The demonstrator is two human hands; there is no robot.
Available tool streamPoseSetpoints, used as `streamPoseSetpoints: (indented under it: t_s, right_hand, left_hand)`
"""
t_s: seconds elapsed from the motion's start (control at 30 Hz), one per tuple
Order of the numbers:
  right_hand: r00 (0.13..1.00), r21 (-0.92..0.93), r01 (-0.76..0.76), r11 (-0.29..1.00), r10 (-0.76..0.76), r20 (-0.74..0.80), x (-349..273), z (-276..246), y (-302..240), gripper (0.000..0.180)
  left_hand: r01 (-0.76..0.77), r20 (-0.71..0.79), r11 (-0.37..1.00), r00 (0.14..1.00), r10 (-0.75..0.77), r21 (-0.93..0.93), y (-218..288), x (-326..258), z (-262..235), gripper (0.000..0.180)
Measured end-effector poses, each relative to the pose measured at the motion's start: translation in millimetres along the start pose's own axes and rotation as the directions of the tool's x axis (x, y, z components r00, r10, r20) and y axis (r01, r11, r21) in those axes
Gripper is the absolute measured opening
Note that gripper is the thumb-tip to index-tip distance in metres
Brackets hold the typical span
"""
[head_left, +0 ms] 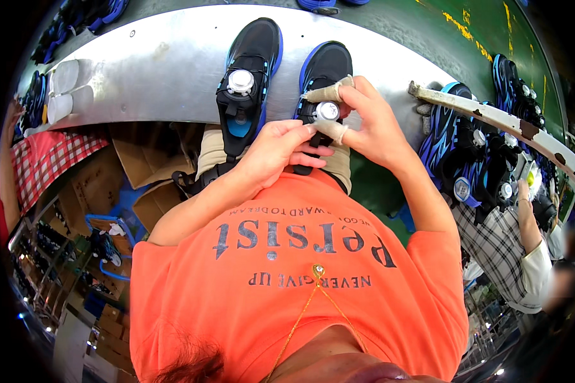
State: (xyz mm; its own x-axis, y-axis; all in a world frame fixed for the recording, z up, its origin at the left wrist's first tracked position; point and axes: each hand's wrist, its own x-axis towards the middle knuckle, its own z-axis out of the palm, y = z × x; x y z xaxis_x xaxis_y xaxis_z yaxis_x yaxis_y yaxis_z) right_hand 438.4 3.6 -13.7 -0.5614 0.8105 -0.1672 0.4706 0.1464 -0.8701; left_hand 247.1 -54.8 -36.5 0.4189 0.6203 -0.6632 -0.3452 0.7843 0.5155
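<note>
Two black sneakers with blue and purple soles stand at the edge of the metal table, toes pointing away from me. The left sneaker (255, 43) carries a white round dial (241, 81) over its laces and is untouched. At the right sneaker (329, 62), my right hand (372, 121) pinches around a similar dial (327, 111); pale cots cover its thumb and index finger. My left hand (280, 148) closes on the same sneaker's collar and tongue, its thumb tip just below the dial. Those fingers partly hide the sneaker's opening.
The curved metal table (166, 64) spans the front. Clear plastic pieces (64, 89) lie at its left end. A worn white rail (505, 121) runs at right, beside several more sneakers (450, 121). A co-worker in a plaid garment (501, 249) is there; cardboard boxes (147, 153) stand below left.
</note>
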Motion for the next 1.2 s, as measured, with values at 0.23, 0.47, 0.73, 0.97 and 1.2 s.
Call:
streamPoseSetpoints:
  t_s: [0.23, 0.47, 0.73, 0.97, 1.2]
  right_hand:
    - [0.998, -0.024, 0.027, 0.999, -0.028, -0.062, -8, 4, 2, 0.043]
    - [0.991, -0.084, 0.088, 0.993, -0.095, -0.09, -8, 8, 9, 0.044]
    - [0.958, -0.229, 0.219, 0.948, -0.253, -0.135, 130, 22, 15, 0.045]
    - [0.952, -0.296, 0.307, 0.905, -0.288, 0.109, 185, 84, 35, 0.045]
    - [0.951, -0.247, 0.301, 0.921, -0.271, 0.147, 179, 74, 28, 0.042]
  left_hand:
    - [0.004, -0.022, 1.0, 1.0, -0.004, -0.021, 4, -3, 6, 0.03]
    - [0.057, 0.059, 0.943, 0.995, -0.081, 0.327, 23, -18, 0, 0.026]
    - [-0.285, 0.176, 0.016, 0.635, 0.752, 0.958, 79, -23, -48, 0.03]
    - [-0.399, 0.139, 0.375, 0.817, 0.56, 0.837, 86, -39, -46, 0.037]
    - [-0.408, 0.127, 0.424, 0.825, 0.551, 0.808, 77, -35, -52, 0.033]
